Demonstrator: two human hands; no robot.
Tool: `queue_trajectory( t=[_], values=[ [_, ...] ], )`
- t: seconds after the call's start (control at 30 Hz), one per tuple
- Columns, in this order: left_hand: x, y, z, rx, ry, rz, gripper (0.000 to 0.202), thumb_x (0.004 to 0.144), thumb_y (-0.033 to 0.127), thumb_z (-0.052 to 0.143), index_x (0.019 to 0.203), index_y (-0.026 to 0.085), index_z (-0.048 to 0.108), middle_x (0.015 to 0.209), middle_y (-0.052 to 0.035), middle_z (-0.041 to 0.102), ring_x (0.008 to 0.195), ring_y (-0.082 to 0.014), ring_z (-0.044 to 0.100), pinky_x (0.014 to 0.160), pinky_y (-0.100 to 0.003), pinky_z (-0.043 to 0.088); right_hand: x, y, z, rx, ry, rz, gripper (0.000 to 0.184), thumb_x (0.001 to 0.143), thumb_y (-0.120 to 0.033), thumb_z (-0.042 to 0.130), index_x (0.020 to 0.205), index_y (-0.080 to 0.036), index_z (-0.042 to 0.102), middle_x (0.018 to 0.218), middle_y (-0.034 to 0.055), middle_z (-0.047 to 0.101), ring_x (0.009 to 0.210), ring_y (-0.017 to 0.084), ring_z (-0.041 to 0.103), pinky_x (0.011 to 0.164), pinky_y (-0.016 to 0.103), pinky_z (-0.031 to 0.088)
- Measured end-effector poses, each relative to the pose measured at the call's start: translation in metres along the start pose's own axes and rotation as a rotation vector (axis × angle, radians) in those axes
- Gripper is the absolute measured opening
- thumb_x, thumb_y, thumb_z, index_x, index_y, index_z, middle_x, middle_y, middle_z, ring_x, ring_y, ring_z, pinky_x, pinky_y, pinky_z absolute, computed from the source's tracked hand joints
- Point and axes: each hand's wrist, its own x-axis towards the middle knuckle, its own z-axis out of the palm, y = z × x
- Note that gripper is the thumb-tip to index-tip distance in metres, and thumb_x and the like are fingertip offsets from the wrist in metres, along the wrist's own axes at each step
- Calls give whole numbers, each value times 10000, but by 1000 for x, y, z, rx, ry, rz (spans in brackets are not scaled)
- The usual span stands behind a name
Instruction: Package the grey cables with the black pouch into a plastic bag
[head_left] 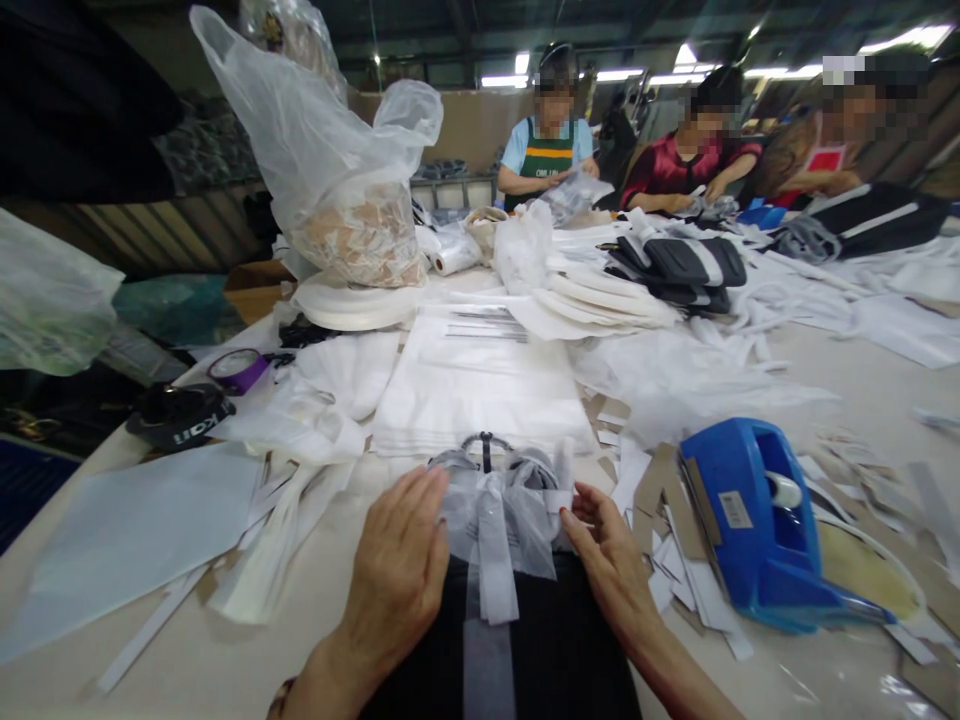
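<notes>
In front of me lies a black bag (pixel 555 640), its top end pointing away. Translucent plastic wrapping (pixel 532 535) covers the handle parts there, and a black ring-like loop (pixel 486 445) sticks out beyond them. A whitish strip (pixel 495 570) runs down the bag's middle. My left hand (pixel 401 550) rests against the wrapping's left side, fingers stretched and close together. On the other side, my right hand (pixel 604 540) has its thumb and forefinger at a short white strip (pixel 556 501) around the wrapped handle; the fingers are bent and the exact contact is partly hidden.
A blue tape dispenser (pixel 750 520) stands at right among paper scraps (pixel 686 575). Stacked white bags (pixel 480 390) lie ahead. Black tape (pixel 180 415) and purple tape (pixel 238 370) sit at left, near a large plastic sack (pixel 352 200). Several people (pixel 551 150) work across the table.
</notes>
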Motion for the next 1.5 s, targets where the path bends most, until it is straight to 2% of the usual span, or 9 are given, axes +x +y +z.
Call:
queue_trajectory(
  t=[0.07, 0.17, 0.33, 0.53, 0.8, 0.97, 1.07, 1.23, 1.5],
  values=[
    [6, 14, 3, -29, -113, 106, 345, 886, 132, 432, 1223, 70, 472, 1196, -134, 558, 1162, -253, 451, 990, -402, 336, 4, -2, 1, -32, -20, 6, 578, 733, -537, 520, 1146, -134, 490, 960, 106, 626, 850, 230, 606, 689, 347, 496],
    [3, 29, 15, 17, -217, 127, 309, 935, 233, 365, 1154, 117, 550, 1086, -91, 623, 1025, -254, 517, 902, -416, 343, 10, -7, 3, -127, -34, -14, 546, 717, -448, 546, 1166, -147, 475, 904, 64, 626, 780, 206, 597, 682, 334, 468],
    [-12, 36, 24, 81, -233, 62, 344, 957, 264, 300, 1086, 147, 596, 1025, -63, 640, 993, -269, 509, 846, -429, 318, 17, -11, 5, -132, -27, 31, 561, 672, -352, 554, 1186, -150, 454, 771, 6, 606, 660, 175, 577, 659, 311, 455],
    [-16, 37, 25, 55, -249, 47, 341, 952, 248, 305, 1098, 117, 584, 991, -80, 628, 979, -272, 484, 805, -406, 361, 17, -8, 9, -73, 2, 39, 563, 658, -373, 560, 1161, -141, 458, 750, 2, 579, 644, 171, 558, 633, 306, 456],
    [-5, 21, 6, -48, -288, 173, 309, 947, 242, 355, 1172, 133, 538, 1086, -77, 615, 995, -227, 506, 825, -357, 430, -8, 10, -10, -51, 37, -65, 494, 752, -502, 505, 1112, -164, 525, 1033, 109, 583, 927, 234, 562, 736, 360, 475],
    [22, 13, -7, -89, -133, 115, 235, 926, 204, 418, 1084, 121, 569, 1061, -100, 594, 1019, -219, 511, 871, -356, 424, -33, 24, -17, -31, -75, 54, 554, 784, -554, 446, 1183, -171, 486, 1198, 123, 534, 1019, 245, 553, 873, 407, 453],
    [47, 6, 4, -138, -104, 51, 207, 916, 220, 442, 1046, 135, 579, 1002, -81, 613, 967, -199, 546, 865, -347, 453, -40, 28, -14, 32, -143, 126, 601, 800, -568, 429, 1245, -164, 442, 1275, 127, 497, 1106, 242, 521, 974, 413, 394],
    [83, -4, 43, -218, -288, -30, 305, 913, 353, 413, 1021, 134, 596, 978, -89, 649, 942, -209, 593, 832, -363, 508, -40, 26, -14, 123, -181, 154, 605, 810, -533, 468, 1271, -143, 424, 1302, 135, 490, 1198, 239, 459, 1033, 417, 334],
    [96, 20, 78, -204, -561, 86, 377, 867, 368, 502, 1137, 109, 544, 1073, -124, 632, 999, -256, 587, 872, -437, 482, -35, 30, -21, 175, -235, 228, 688, 766, -501, 548, 1315, -119, 385, 1307, 151, 486, 1198, 254, 458, 1011, 431, 341]
  ],
)
